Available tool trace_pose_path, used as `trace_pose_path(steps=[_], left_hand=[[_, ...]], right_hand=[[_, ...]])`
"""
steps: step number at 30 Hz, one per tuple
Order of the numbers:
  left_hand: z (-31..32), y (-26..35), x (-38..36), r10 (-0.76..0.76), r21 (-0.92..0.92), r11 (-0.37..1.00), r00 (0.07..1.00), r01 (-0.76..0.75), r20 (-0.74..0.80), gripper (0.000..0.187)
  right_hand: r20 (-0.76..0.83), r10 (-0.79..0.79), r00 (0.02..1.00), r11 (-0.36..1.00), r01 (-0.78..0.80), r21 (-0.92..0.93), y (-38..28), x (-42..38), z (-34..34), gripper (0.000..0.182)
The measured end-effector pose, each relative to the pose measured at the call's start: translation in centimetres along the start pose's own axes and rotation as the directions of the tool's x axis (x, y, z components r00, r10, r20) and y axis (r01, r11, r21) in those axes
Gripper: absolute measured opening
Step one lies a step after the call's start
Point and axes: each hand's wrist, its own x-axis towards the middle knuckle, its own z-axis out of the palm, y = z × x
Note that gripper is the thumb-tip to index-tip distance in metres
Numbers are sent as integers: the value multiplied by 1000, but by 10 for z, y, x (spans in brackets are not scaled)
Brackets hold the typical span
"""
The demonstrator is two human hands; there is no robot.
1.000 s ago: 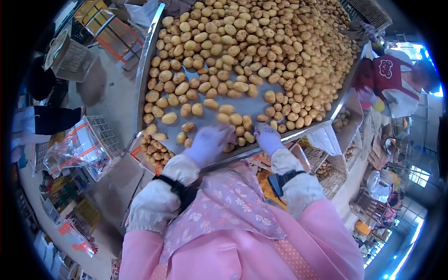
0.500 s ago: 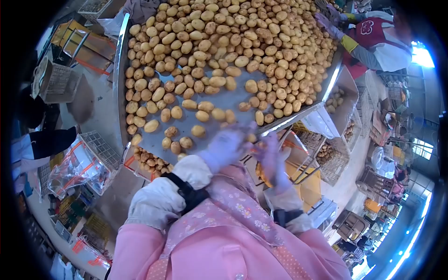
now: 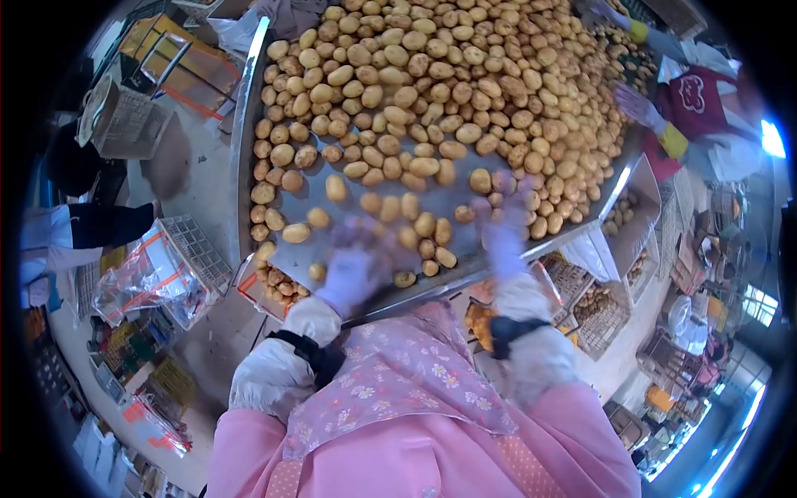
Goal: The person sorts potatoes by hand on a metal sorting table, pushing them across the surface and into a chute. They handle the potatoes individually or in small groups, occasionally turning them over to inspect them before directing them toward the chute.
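A large heap of yellow-brown potatoes (image 3: 498,91) covers the far part of the grey metal sorting table (image 3: 314,192). Loose ones lie nearer me, some blurred by motion. My left hand (image 3: 353,270), in a pale purple glove, is low over the near left of the table among loose potatoes; its fingers are smeared, so its grip cannot be told. Also gloved, my right hand (image 3: 502,224) reaches over the near right edge with fingers stretched and apart at the potatoes there. One potato (image 3: 404,279) sits by the front rim between both hands.
Below the table's left corner is an orange-rimmed container of potatoes (image 3: 282,286). Potato-filled crates (image 3: 596,303) stand at right. A co-worker in a red apron (image 3: 691,93) has a gloved hand (image 3: 641,108) at the heap's right edge. More crates (image 3: 195,253) stand left.
My hands, close together by the front edge before, have moved apart and forward over the table, left hand leftward, right hand rightward. Several loose potatoes have shifted. The co-worker's hands have separated.
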Motion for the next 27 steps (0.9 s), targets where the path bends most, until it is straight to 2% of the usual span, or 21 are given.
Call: trace_pose_path(steps=[1, 2, 4, 5, 6, 7, 8, 9, 10, 11, 12, 14, 16, 17, 18, 20, 21, 23, 24, 26, 27], left_hand=[[-14, 10, -2, 162, -97, 982, 987, -164, -22, 50], [-21, 8, -5, 143, -96, 985, 989, -145, -28, 50], [-35, -12, -18, 144, -187, 974, 987, -129, 69, 46], [-30, -31, -30, 76, -138, 988, 996, -69, 51, 43], [-37, -46, -42, 60, -144, 988, 997, -52, 51, 43], [-46, -59, -51, -24, -82, 996, 1000, 23, -15, 44], [-54, -67, -51, -100, -22, 995, 991, 98, -88, 45], [-63, -71, -38, -112, -26, 994, 989, 110, -93, 45], [-75, -74, -16, -196, -77, 979, 976, 189, -98, 42], [-86, -77, 9, -277, -128, 956, 956, 264, -97, 39], [-93, -76, 41, -274, -190, 951, 949, 243, -159, 40], [-87, -76, 109, -300, -230, 941, 924, 247, -237, 44], [-78, -71, 144, -330, -215, 935, 912, 281, -244, 48], [-84, -67, 157, -410, -105, 909, 911, 404, -36, 51], [-88, -66, 165, -492, 32, 869, 856, 494, 158, 54], [-75, -79, 151, -436, 25, 899, 890, 437, 130, 54], [-69, -84, 145, -409, -17, 911, 908, 412, 85, 54], [-63, -79, 138, -415, -51, 908, 909, 416, 42, 48], [-61, -75, 135, -412, -51, 909, 910, 414, 40, 48], [-54, -68, 128, -488, -29, 869, 864, 494, 123, 41], [-50, -65, 121, -489, -23, 869, 864, 494, 119, 41]], right_hand=[[360, 128, 924, 813, 110, -572, 26, 11, 51, 73], [274, -346, 897, 617, 438, -654, -1, -11, 89, 73], [613, -266, 744, 551, 639, -537, -32, -48, 106, 65], [623, -267, 735, 549, 647, -529, -23, -48, 100, 65], [760, -421, 496, 496, 827, -265, 1, -40, 81, 62], [806, -550, 217, 397, 917, 24, 21, -24, 63, 58], [887, -285, 363, 514, 839, -179, 33, 9, 56, 57], [828, -257, 499, 407, 833, -376, 1, 47, 39, 60], [767, -278, 578, 345, 805, -482, 33, 87, 45, 66], [592, -400, 700, 567, 696, -439, 26, 119, 62, 68], [376, -452, 809, 754, 572, -324, 13, 149, 78, 70], [282, -264, 922, 686, 385, -618, -41, 167, 128, 70], [271, -298, 915, 692, 403, -599, -67, 145, 150, 69], [358, -370, 857, 694, 512, -506, -60, 137, 139, 65], [514, -393, 762, 630, 630, -453, -44, 124, 120, 58], [578, -440, 688, 561, 713, -421, -10, 96, 85, 50], [577, -437, 690, 560, 711, -425, -2, 81, 76, 50], [477, -415, 775, 723, 599, -344, 1, 58, 62, 44], [474, -416, 776, 722, 599, -346, 2, 57, 64, 44], [216, -493, 843, 812, 535, -235, -26, 64, 84, 37], [159, -574, 803, 805, 589, -69, -48, 76, 102, 31]])
